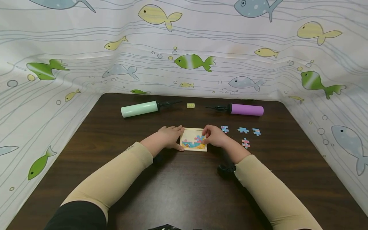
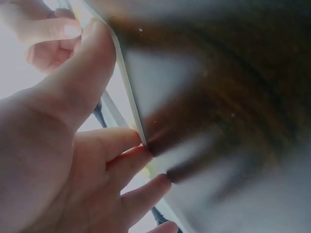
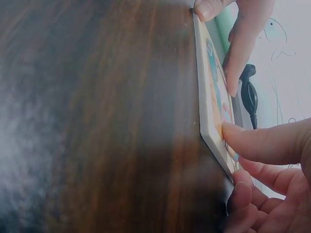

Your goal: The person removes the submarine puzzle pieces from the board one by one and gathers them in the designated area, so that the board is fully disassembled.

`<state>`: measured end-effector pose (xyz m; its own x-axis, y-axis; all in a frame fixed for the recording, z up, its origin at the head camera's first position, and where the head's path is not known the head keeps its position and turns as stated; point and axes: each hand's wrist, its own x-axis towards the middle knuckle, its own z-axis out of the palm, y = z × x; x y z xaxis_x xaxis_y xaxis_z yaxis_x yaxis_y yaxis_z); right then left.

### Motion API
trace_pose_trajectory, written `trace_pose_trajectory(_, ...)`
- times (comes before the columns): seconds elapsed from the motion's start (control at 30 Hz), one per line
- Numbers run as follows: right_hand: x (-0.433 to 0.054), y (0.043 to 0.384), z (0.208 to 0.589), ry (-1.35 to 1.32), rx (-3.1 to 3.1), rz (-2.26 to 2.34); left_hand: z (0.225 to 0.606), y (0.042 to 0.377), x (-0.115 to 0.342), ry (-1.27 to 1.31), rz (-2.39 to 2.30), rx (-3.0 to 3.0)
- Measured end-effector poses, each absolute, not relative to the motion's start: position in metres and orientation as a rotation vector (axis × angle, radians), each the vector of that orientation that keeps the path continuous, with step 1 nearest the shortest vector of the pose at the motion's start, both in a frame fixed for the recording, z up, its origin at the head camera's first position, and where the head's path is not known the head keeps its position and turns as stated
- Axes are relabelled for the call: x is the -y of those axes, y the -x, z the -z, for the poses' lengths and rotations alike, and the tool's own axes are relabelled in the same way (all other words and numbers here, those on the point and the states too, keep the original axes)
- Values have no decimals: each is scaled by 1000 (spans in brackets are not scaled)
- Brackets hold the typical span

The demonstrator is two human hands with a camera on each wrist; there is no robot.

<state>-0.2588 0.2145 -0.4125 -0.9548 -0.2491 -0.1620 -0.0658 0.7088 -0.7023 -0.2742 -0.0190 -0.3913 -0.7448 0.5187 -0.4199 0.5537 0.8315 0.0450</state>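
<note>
Four loose pieces (image 1: 243,130) dot the dark table (image 1: 178,191), right of centre; a fish-print curtain (image 1: 201,40) surrounds it. Mid-frame, your left hand (image 1: 169,137), fingers extended, touches the puzzle (image 1: 190,131); your right hand (image 1: 215,136) pinches its right side.

Cream fabric sleeves (image 1: 112,179) end before the person's bare hands (image 1: 170,137). Black cloth (image 1: 79,214) shows higher on the left arm, a black curved strap (image 1: 229,168) at the right wrist.
</note>
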Motion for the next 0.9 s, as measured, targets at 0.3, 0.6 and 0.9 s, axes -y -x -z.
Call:
trace_pose_trajectory(0.3,-210,257,410,254,-2698,1055,395,272,18,-790,152,-2621)
trace_pose_trajectory(0.6,-211,256,412,255,-2683,1089,401,271,15,-789,197,-2646)
trace_pose_trajectory(0.9,-212,256,412,271,-2688,1156,398,270,14,-766,175,-2633)
